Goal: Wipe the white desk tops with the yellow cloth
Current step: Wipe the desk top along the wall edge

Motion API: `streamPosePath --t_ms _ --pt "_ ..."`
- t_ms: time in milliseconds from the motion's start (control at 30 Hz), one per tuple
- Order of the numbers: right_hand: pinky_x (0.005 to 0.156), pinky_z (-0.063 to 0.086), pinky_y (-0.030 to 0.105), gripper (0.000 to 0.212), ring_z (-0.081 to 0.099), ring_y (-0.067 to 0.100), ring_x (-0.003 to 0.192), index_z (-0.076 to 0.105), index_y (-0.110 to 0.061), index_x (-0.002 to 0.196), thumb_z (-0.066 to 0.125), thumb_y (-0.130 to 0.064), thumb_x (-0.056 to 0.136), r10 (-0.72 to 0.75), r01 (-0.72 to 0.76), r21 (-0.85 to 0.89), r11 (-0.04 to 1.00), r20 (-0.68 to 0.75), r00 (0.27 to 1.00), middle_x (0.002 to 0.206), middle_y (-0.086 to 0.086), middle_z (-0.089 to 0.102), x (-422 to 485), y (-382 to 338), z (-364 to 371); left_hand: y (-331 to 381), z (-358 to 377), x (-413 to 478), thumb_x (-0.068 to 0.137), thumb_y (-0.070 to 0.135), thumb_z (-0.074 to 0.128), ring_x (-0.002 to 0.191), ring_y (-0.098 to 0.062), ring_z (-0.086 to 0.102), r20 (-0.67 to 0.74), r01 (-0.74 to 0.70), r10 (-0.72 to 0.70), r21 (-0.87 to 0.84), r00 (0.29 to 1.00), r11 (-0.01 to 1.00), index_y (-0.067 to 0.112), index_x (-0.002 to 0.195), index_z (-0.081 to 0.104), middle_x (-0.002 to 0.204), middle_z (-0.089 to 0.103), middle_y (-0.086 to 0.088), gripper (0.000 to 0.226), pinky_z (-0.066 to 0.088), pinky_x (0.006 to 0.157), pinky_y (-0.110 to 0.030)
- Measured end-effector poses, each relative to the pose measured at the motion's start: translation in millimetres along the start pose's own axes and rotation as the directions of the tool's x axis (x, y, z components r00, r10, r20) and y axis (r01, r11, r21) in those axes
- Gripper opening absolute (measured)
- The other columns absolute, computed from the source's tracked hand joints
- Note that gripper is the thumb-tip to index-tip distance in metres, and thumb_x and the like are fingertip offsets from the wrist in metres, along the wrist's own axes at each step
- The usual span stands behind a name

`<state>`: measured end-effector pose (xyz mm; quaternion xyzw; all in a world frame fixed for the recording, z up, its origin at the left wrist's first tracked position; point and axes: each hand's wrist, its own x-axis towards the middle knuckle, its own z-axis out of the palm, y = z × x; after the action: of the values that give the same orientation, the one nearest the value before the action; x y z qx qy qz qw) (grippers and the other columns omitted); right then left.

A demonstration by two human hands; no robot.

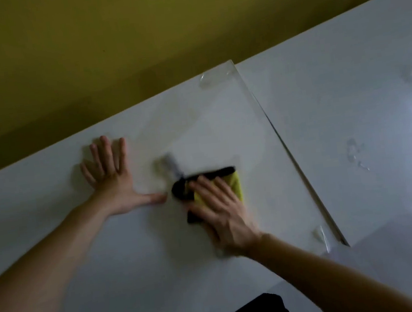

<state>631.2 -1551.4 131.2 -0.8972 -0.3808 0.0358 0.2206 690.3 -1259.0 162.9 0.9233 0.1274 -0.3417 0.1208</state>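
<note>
Yellow cloth (pixel 234 184): yellow with a black border, lying flat on the left worktop (pixel 108 258), partly covered by the fingers of the right grip.
Right grip (pixel 222 213): a bare hand, palm down on the cloth, fingers straight and spread, pressing rather than curling round it; its outline is blurred.
Left grip (pixel 114 182): a bare hand to the left of the cloth, flat on the same worktop, fingers splayed and holding nothing; the thumb tip points at the cloth's black edge and stops just short of it.
Seam (pixel 290 155): a narrow dark gap to the right of the cloth, running from far to near between the two white tops.
Right worktop (pixel 323 105): past the seam, well to the right of the cloth.
Glossy blotches (pixel 355 154): scattered on the right worktop, far right of the cloth; drops or wrinkled film, I cannot tell.
Clear tape (pixel 212 78): a patch beyond the cloth at the far corner; another sits nearer than the cloth, beside the seam.
Grey smear (pixel 171 164): just beyond the cloth's left corner, too blurred to identify.
Wall (pixel 133 35): olive-yellow, behind the far edge, beyond the cloth.
</note>
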Motion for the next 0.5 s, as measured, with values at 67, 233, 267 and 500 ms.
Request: streamPosePath --t_ms 67,233,267,500 --pt "0.133 0.019 0.061 0.049 0.022 0.036 0.165 0.056 -0.018 0.157 0.056 -0.027 0.109 -0.143 0.146 -0.057 0.988 0.057 0.988 0.173 0.015 0.035 -4.2 37.0 -13.9 -0.1 2.1 -4.3 0.038 0.108 0.069 0.155 -0.027 -0.048 -0.071 -0.037 0.037 0.009 0.997 0.999 0.032 0.167 -0.030 0.168 -0.051 -0.004 0.180 -0.016 0.126 -0.072" --pt "0.129 0.021 0.064 0.051 0.024 0.035 0.164 0.050 -0.021 0.158 0.055 -0.026 0.108 0.508 -0.549 -0.038 0.835 -0.328 0.796 0.172 0.014 0.039 43.0 147.4 -66.1 11.8 19.4 -29.2 0.065 0.062 0.098 0.164 -0.037 0.020 -0.419 -0.193 0.220 0.107 0.881 0.975 0.019 0.170 0.033 0.175 0.023 -0.019 0.131 0.026 0.126 -0.065" --pt "0.130 0.020 0.062 0.051 0.024 0.033 0.164 0.051 -0.021 0.158 0.057 -0.026 0.108 0.575 -0.616 0.006 0.788 -0.364 0.732 0.172 0.013 0.037 39.3 129.9 -57.6 16.2 26.0 -36.6 0.065 0.052 0.102 0.153 -0.041 0.037 -0.473 -0.231 0.260 0.119 0.842 0.966 0.016 0.165 0.043 0.164 0.040 -0.020 0.122 0.037 0.121 -0.061" --pt "0.133 0.019 0.059 0.052 0.020 0.032 0.166 0.051 -0.020 0.161 0.059 -0.025 0.110 -0.091 0.095 -0.076 0.993 0.055 0.994 0.175 0.013 0.033 -51.1 61.8 -29.4 48.0 63.5 -80.4 0.042 0.099 0.067 0.152 -0.045 0.030 -0.303 -0.230 0.294 0.230 0.906 0.946 0.028 0.170 0.032 0.169 0.024 -0.025 0.151 0.037 0.122 -0.060"
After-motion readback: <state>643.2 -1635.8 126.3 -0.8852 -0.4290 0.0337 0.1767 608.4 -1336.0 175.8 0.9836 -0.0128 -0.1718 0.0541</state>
